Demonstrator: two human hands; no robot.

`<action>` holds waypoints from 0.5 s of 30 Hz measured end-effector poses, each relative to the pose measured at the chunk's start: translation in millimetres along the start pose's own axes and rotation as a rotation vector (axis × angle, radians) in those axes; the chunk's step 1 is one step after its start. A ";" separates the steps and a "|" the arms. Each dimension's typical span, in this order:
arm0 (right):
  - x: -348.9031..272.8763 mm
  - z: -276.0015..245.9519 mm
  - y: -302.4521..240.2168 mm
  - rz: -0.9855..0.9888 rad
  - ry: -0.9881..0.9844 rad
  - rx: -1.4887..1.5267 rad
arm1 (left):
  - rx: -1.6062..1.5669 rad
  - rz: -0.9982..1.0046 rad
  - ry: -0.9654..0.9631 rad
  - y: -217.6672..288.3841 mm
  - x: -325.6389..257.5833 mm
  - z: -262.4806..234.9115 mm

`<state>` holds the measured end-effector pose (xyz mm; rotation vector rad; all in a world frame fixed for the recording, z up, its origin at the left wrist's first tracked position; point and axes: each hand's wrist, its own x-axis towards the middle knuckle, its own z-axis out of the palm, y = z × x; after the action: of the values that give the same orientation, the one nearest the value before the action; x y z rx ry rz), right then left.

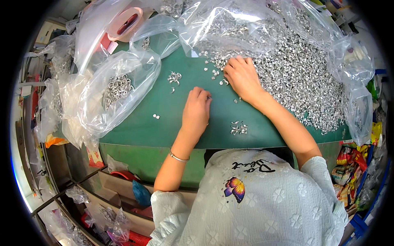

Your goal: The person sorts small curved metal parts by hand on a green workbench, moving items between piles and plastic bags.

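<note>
My left hand [196, 110] is above the green tabletop [164, 127], its fingers curled together. A tiny bit of something shows at its fingertips, too small to name. Farther right, my right hand [243, 78] reaches to the near left edge of a big heap of small silver metal pieces [299, 78]. Its fingers are bent over the pieces and slightly apart, the tips partly hidden. Close by lie a few loose pieces [215, 73]. One small cluster of curved pieces [174, 77] sits left of my hands, another cluster [239, 128] nearer me.
Clear plastic sheeting [230, 30] covers the heap's far side. At the left stands an open plastic bag [143, 78] with silver rings [117, 91] inside. Behind it is a pink container [125, 24] holding a red object. Below the table's front edge are shelves [111, 188] with bags.
</note>
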<state>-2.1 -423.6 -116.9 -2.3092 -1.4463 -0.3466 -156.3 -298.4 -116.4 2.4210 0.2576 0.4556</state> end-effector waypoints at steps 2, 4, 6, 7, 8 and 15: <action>-1.6 0.2 -0.9 -0.015 -0.045 -0.029 | 0.020 -0.030 0.002 -17.4 2.1 -6.6; -10.1 -8.9 -1.2 -0.030 -0.111 0.004 | 0.062 -0.055 0.046 -30.5 8.2 -16.9; -15.8 -13.0 -2.3 -0.024 -0.106 0.016 | 0.160 -0.048 0.107 -34.4 16.9 -25.7; -16.8 -13.5 -2.8 -0.022 -0.103 0.023 | 0.127 -0.056 0.121 -36.1 17.7 -25.9; -16.6 -12.5 -3.3 -0.023 -0.109 0.007 | 0.094 -0.064 0.135 -37.5 17.7 -25.3; -15.1 -20.3 -1.6 -0.033 -0.174 0.029 | 0.209 -0.103 0.183 -26.6 4.5 -28.6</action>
<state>-10.2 -444.2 -104.7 -2.3438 -1.5618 -0.1356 -164.9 -260.4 -111.5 2.5548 0.5303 0.6321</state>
